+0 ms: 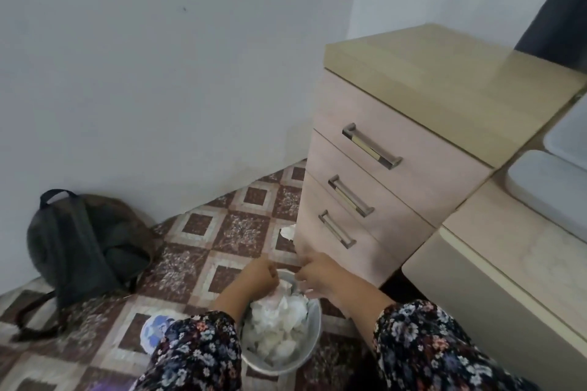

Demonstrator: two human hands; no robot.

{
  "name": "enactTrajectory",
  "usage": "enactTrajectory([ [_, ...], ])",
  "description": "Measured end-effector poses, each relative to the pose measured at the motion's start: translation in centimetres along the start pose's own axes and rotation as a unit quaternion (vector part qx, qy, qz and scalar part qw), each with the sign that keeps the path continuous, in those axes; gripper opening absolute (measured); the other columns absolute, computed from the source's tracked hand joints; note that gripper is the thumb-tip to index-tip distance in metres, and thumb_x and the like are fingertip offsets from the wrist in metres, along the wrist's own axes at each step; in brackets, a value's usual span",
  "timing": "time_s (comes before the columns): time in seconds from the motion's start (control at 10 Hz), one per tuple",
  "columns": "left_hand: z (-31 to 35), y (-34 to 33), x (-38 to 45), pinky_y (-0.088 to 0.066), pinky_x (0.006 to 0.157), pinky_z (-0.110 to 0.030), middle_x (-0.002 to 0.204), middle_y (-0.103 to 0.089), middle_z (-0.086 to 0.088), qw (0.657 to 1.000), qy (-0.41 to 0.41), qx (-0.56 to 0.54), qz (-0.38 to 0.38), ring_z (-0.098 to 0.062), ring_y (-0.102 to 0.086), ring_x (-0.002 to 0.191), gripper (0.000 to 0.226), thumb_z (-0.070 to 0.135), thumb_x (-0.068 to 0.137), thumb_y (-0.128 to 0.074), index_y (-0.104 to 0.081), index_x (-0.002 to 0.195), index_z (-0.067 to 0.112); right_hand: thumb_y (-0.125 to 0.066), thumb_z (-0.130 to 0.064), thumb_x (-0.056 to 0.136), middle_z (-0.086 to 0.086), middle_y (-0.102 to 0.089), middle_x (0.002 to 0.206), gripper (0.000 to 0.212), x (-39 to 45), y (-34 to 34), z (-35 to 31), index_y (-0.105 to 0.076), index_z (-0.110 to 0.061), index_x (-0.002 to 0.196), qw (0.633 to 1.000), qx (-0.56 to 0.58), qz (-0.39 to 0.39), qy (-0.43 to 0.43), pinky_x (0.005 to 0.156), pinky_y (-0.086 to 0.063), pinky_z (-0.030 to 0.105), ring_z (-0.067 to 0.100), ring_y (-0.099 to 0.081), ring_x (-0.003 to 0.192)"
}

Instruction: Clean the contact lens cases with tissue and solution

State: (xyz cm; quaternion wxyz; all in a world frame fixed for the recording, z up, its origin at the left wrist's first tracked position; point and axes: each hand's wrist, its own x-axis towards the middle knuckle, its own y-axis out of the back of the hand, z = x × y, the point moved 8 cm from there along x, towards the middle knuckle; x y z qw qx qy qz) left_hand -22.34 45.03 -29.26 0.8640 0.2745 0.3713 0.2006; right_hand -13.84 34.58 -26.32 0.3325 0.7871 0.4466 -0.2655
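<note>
Over the small waste bin (313, 340) on the tiled floor, both hands are held close together. The left hand (259, 278) is curled, the right hand (320, 276) half-curled; whether either holds tissue cannot be told. Crumpled used tissues (279, 324) fill the bin to the rim. No lens case is seen, so its long axis and heading cannot be recorded. Risk judged: overflow, with tissue joining the scrap (288, 232) beside the drawer unit (381, 174).
</note>
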Motion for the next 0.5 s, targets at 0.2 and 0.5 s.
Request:
enactTrajectory([
  [0.2,-0.2,-1.3,0.6,-0.046,0.096,-0.029,0.129,-0.059,-0.011,0.997,-0.005,0.055,-0.044,-0.024,-0.055,0.12,0.036,-0.002,0.085,-0.062,-0.063,0.121,0.004,-0.057,0.007,0.086,0.012,-0.055,0.089,0.021,-0.2,1.0,0.4,-0.063,-0.007,0.1,1.0,0.02,0.002,-0.019,0.059,-0.042,0.027,0.022,-0.052,0.073],
  [0.5,3.3,1.0,0.9,-0.054,0.086,-0.027,0.109,-0.067,-0.007,0.998,-0.051,-0.045,-0.015,-0.016,-0.063,0.095,0.022,0.003,0.082,-0.066,-0.067,0.103,0.011,-0.054,0.004,0.089,0.013,-0.058,0.09,0.032,-1.1,2.4,-0.3,-0.055,-0.005,0.12,0.995,0.092,0.015,0.019,0.055,-0.045,0.027,0.019,-0.054,0.065],
])
